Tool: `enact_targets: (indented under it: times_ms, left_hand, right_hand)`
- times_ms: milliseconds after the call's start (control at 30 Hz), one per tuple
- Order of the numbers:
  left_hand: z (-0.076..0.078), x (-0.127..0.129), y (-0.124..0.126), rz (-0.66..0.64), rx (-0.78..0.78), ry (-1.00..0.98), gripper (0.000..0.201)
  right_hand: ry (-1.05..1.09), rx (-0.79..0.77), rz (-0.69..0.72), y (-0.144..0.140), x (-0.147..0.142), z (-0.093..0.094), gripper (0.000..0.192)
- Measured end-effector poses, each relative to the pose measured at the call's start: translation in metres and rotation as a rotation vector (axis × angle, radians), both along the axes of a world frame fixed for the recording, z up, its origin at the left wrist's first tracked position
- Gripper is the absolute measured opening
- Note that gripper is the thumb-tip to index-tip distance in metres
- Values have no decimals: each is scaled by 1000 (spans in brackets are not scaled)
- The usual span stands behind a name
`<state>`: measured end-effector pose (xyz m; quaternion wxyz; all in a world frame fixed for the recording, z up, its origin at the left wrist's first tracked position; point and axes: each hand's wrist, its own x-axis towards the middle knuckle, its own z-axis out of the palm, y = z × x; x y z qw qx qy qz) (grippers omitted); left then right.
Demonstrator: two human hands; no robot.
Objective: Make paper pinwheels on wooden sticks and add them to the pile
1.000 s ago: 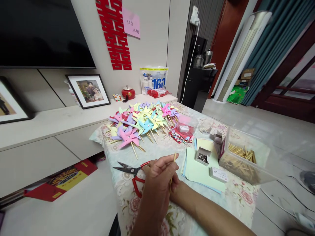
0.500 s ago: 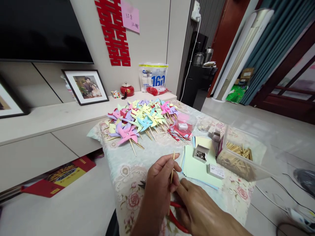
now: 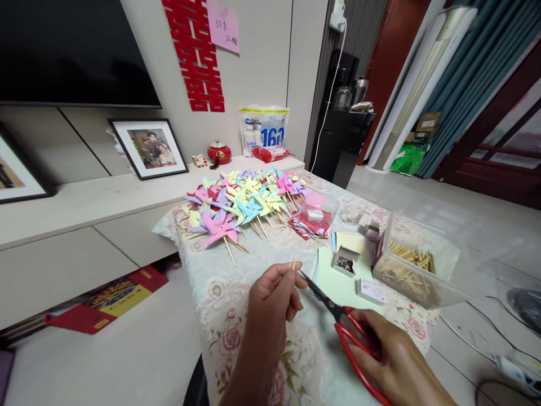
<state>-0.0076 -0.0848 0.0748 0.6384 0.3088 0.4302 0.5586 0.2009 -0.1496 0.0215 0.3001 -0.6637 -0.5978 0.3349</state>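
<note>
Head view: stick point(image 3: 293, 263) pinched in left hand point(image 3: 270, 296), scissors point(image 3: 338, 318) beside

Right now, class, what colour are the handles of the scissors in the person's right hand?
Red, with dark metal blades: the red-handled scissors, clearest in the head view.

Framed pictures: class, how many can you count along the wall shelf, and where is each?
2. One framed photo leans on the shelf beneath the television. A second frame is cut off by the left edge. More may lie out of view.
</note>
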Motion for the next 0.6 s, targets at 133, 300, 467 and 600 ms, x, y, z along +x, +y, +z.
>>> enact_targets:
  times_ms: [133,300,467,600]
  left_hand:
    - [-2,0,1,4,-2,18,25]
    - [-5,6,1,4,-2,-9,25]
    - [-9,15,5,11,-24,-133,25]
    - [-11,19,18,118,-93,-387,23]
  right_hand:
    - [165,-72,-58,-2,7,4,28]
    - [414,-70,-33,-7,-13,15,33]
    - [684,-123,-49,-1,-51,14,38]
    - [734,-68,-59,6,-70,10,34]
